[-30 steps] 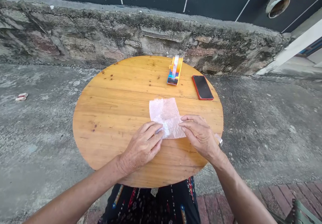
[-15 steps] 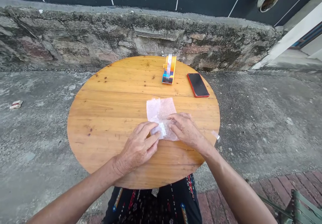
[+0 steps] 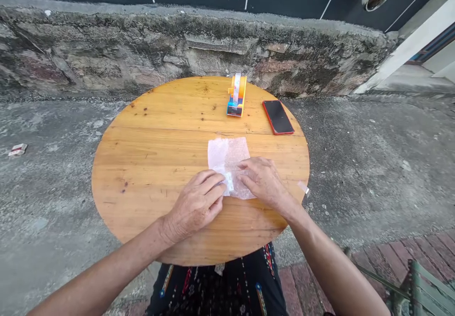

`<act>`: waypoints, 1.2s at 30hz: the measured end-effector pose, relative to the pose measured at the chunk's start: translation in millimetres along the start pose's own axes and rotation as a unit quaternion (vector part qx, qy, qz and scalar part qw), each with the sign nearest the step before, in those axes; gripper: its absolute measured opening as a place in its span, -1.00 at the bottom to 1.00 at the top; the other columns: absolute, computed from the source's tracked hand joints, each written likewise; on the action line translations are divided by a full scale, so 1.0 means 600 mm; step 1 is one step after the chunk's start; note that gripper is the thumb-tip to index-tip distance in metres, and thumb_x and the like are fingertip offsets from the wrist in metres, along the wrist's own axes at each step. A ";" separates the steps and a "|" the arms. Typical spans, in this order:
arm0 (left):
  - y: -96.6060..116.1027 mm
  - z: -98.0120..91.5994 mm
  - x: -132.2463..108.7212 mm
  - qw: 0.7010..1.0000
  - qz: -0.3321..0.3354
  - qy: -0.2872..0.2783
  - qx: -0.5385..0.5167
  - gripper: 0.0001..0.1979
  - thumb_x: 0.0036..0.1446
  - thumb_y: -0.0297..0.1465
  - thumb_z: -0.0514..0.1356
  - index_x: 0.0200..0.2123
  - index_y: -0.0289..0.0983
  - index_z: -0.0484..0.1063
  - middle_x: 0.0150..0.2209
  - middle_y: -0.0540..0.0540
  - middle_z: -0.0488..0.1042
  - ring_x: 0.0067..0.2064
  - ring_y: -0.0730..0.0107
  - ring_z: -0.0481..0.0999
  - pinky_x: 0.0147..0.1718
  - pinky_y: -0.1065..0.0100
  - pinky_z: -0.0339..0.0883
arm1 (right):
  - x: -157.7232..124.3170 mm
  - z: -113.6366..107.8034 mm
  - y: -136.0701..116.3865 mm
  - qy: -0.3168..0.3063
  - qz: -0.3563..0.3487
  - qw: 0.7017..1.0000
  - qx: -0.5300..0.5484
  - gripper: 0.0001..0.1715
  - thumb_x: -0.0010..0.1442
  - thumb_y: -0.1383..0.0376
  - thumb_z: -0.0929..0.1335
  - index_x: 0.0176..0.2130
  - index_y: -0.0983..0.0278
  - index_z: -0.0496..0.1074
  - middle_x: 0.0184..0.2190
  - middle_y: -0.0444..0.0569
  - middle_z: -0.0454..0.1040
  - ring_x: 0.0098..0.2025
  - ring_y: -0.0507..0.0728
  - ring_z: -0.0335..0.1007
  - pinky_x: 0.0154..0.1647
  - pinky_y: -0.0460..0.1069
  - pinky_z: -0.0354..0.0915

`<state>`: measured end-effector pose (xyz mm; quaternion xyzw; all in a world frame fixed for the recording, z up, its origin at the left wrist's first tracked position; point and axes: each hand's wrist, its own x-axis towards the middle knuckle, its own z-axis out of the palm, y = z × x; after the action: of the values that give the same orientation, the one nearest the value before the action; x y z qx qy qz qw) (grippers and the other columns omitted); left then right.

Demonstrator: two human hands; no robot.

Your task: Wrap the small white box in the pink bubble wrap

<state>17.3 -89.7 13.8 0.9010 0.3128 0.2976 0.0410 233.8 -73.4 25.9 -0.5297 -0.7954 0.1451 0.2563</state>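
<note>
A pale, translucent sheet of bubble wrap point(image 3: 234, 149) lies on the round wooden table point(image 3: 149, 150) in front of me. A small white piece point(image 3: 228, 180) shows near its lower middle; its kind is unclear. My left hand point(image 3: 201, 194) is at the sheet's lower left, its fingers bent together over the edge beside the white piece. On the right part of the sheet rests my right hand point(image 3: 262, 179), thumb and forefinger curved with a gap between them. The undersides of both hands are hidden.
Towards the far edge stands an orange and blue tape dispenser point(image 3: 236, 96). A phone in a red case point(image 3: 277, 117) lies to its right. A strip of clear tape point(image 3: 303, 188) hangs at the right edge. Beyond the table runs a stone wall point(image 3: 117, 55).
My left fingers have closed down further over the sheet's left edge and the white piece. My right hand has barely moved. The whole view has shifted slightly.
</note>
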 end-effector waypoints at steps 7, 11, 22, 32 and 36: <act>-0.002 -0.005 0.004 1.000 0.000 -0.014 -0.017 -0.78 0.13 -0.59 0.11 -0.15 -0.34 0.41 -0.12 -0.17 0.48 -0.03 0.20 0.37 -0.01 0.15 0.35 | -0.071 -0.041 0.021 0.012 0.167 0.982 0.083 -0.73 0.20 0.15 0.33 -0.16 0.26 0.42 -0.32 -0.03 0.54 -0.32 0.12 0.47 -0.28 0.02 0.32; -0.006 -0.001 -0.001 1.000 0.019 -0.013 0.011 -0.71 0.13 -0.59 0.12 -0.06 -0.33 0.41 -0.09 -0.19 0.46 -0.03 0.16 0.36 -0.05 0.13 0.36 | -0.091 -0.042 0.019 -0.065 0.235 0.960 0.140 -0.61 0.20 0.10 0.30 -0.08 0.31 0.38 -0.47 -0.08 0.52 -0.49 0.10 0.44 -0.42 0.00 0.31; -0.004 -0.006 0.002 0.999 0.026 -0.021 -0.005 -0.70 0.13 -0.52 0.13 -0.05 -0.33 0.43 -0.03 -0.24 0.39 -0.01 0.10 0.32 -0.08 0.09 0.37 | -0.060 -0.013 -0.008 -0.061 0.362 0.869 0.331 -0.67 0.05 0.12 0.39 -0.27 0.32 0.41 -0.72 -0.26 0.29 -0.73 -0.08 0.09 -0.74 -0.16 -0.04; -0.012 -0.003 -0.002 0.998 0.049 -0.014 -0.034 -0.73 0.12 -0.51 0.14 -0.09 -0.36 0.43 -0.04 -0.20 0.43 -0.02 0.10 0.31 -0.04 0.09 0.32 | -0.052 0.004 -0.024 -0.040 0.336 0.848 0.409 -0.65 0.01 0.05 0.41 -0.44 0.29 0.38 -0.75 -0.28 0.21 -0.72 -0.09 0.01 -0.73 -0.16 -0.05; -0.013 -0.002 0.001 0.998 0.054 -0.013 -0.030 -0.73 0.11 -0.51 0.14 -0.08 -0.37 0.42 -0.05 -0.20 0.44 -0.02 0.10 0.31 -0.02 0.10 0.31 | -0.044 0.013 -0.036 -0.006 0.309 0.865 0.394 -0.69 0.02 0.11 0.42 -0.51 0.29 0.37 -0.65 -0.23 0.29 -0.62 -0.08 0.15 -0.61 -0.15 0.11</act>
<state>12.8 -83.1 13.1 0.9189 0.2537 0.2969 0.0561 221.0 -106.2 23.8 -0.6025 -0.4690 0.5217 0.3807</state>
